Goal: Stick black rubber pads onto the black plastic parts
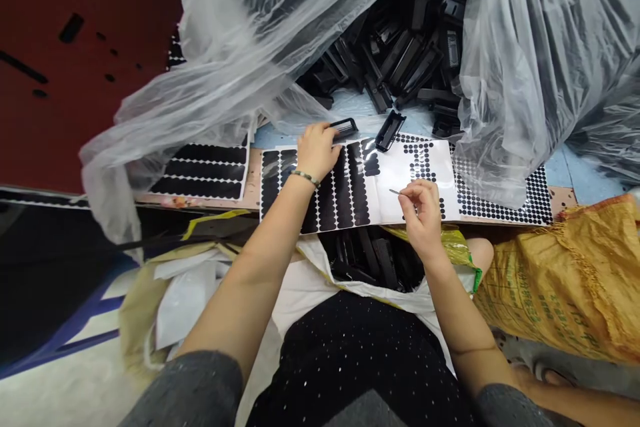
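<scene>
My left hand (319,152) has its fingers closed on the end of a black plastic housing (345,127) just above the sticker sheets. Between the thumb and fingers of my right hand (423,215) is a thin, dark, pointed tool (395,191), held over a white backing sheet. Long black scalloped stickers fill the left sheet (324,197). Small black round stickers remain on parts of the white sheet (393,177) under my right hand. A second black plastic housing (390,131) lies at the top edge of that sheet, apart from both hands.
Many black plastic parts (400,60) are heaped at the back between clear plastic bags (545,60). More sheets of dots (515,195) lie right. Below the table edge, an open sack (370,257) holds black parts. A yellow woven sack (575,280) stands at right.
</scene>
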Demonstrator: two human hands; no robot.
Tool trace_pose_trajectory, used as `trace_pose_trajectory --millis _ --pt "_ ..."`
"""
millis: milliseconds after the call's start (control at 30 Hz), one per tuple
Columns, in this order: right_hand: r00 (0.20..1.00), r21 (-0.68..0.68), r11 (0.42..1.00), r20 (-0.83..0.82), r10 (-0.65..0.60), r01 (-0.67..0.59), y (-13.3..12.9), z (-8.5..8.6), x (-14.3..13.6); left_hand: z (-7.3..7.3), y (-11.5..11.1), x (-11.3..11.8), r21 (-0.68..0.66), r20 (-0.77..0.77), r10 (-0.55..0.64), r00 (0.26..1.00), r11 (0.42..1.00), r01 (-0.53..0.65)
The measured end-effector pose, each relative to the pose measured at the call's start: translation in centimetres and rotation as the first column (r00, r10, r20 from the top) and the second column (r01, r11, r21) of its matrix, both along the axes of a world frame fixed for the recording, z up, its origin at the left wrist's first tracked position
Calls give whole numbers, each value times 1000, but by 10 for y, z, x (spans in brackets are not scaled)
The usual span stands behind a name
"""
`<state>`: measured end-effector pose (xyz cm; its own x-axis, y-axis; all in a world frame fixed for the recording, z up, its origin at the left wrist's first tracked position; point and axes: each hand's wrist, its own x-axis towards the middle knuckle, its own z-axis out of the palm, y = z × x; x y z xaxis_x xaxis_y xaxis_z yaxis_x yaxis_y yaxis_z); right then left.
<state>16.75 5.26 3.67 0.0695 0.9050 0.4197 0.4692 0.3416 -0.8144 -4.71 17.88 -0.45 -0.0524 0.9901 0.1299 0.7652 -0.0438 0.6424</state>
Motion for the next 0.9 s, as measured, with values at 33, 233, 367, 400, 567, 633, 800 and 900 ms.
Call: trace_pose_trajectory --millis 33,233,367,400,567,633,800,900 --pt "1000 -14 1000 -7 13 -13 0 1 1 0 8 -3 -14 -11 11 1000 1000 -11" --pt "974 -222 973 -224 15 -66 2 5 7 16 -22 5 21 664 10 748 999 -32" --pt "918 -294 940 -394 49 -176 6 10 6 29 -76 24 -179 947 59 317 914 364" --pt "911 -307 932 -409 55 -194 6 12 6 30 -88 29 -175 963 67 261 891 418" --pt "901 -372 900 -431 50 -228 -2 23 6 27 -125 41 -110 987 61 149 930 351" --pt "897 -379 895 -440 48 -234 -6 27 6 25 -131 42 -107 987 58 152 935 338" --pt "899 -377 896 -435 54 -236 -11 34 5 28 -137 44 -84 986 29 163 935 345" --pt "914 -399 889 -402 51 -225 -12 35 4 31 -138 44 -77 985 17 172 935 346"
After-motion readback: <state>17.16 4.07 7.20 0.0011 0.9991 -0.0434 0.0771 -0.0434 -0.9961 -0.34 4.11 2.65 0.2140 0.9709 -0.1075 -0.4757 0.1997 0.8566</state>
